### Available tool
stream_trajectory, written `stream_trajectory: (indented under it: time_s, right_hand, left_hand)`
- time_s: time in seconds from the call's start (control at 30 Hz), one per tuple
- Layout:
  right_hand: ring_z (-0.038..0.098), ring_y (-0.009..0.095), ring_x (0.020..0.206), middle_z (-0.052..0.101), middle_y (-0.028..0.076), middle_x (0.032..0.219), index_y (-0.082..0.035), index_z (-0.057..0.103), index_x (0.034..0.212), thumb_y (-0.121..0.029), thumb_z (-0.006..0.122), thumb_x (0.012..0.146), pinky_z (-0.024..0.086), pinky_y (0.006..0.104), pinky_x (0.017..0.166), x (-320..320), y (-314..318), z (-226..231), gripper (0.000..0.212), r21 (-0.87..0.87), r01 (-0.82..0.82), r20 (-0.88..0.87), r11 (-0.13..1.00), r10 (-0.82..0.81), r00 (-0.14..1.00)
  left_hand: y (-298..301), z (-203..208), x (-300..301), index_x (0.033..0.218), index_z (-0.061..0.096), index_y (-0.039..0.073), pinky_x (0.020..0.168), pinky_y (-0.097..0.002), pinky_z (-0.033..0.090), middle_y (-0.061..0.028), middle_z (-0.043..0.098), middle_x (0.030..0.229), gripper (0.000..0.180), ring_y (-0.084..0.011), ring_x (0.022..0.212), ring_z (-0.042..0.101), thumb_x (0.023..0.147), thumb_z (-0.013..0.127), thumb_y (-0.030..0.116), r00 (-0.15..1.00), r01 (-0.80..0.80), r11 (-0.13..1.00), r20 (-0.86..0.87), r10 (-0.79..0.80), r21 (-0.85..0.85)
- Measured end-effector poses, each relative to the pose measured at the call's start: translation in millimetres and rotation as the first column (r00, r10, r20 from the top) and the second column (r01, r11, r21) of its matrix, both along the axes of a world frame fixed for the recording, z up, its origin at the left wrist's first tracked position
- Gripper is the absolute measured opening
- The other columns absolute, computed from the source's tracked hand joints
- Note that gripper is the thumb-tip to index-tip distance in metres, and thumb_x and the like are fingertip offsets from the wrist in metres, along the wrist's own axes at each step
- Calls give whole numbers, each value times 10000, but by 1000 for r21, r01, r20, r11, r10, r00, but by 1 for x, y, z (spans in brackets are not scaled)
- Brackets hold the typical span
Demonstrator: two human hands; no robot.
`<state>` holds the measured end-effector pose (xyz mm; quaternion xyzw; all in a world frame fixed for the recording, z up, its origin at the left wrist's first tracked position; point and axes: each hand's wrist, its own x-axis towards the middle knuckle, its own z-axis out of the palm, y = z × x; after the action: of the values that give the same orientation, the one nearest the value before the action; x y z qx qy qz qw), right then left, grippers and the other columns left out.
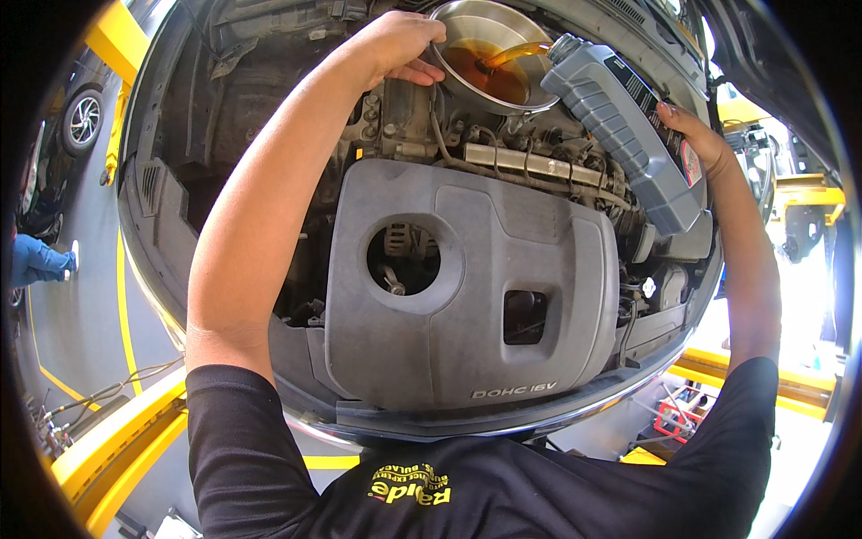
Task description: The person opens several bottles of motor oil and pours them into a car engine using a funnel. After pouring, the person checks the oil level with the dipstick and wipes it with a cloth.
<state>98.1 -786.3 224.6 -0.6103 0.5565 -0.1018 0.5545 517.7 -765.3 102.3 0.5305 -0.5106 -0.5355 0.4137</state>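
Amber oil runs from the mouth of a grey plastic oil bottle (620,126) into a wide metal funnel (469,20) over the far side of the engine. My right hand (693,133) grips the bottle, which is tilted with its neck toward the funnel. At the funnel's left rim, my left hand (409,52) is closed with thumb and fingers on the edge. Some oil has pooled in the funnel's bottom; its spout is hidden. Nearer to me lies a large grey plastic engine cover (476,287) with a round opening and a squarish one.
Hoses and a metal rail (530,163) run between cover and funnel. The car's front edge curves close to me. Yellow lift parts (126,440) stand at both sides. Far left, a person in blue jeans (40,260) is on the floor near a car wheel (83,121).
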Motion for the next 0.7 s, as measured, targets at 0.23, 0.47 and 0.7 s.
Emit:
stream_trajectory:
  time_s: [0.23,0.47,0.7]
  right_hand:
    - [762,129,755,775,102,1020,-18,662,1262,-518,647,998,630,255,681,7,-1,14,566,15,-5,-78,1000,6,997]
    - [766,151,715,778,127,977,-10,680,1215,-573,657,974,632,267,635,7,-16,24,613,-47,-73,-181,996,64,981]
    - [750,119,759,769,97,1016,-17,682,1232,-529,604,1026,619,248,699,5,-23,25,557,-70,-116,-182,991,102,978]
  left_hand:
    - [5,7,0,1346,610,-4,706,-274,654,-146,624,1279,445,-229,841,772,964,613,223,1000,1,1000,7,-1,2]
    - [7,7,0,1314,638,41,729,-250,646,-105,657,1157,430,-177,850,762,960,622,286,1000,-2,1000,28,2,-3]
    - [10,12,0,1341,620,-26,684,-284,661,-163,628,1275,447,-251,835,781,952,622,194,1000,-19,1000,2,19,-8]
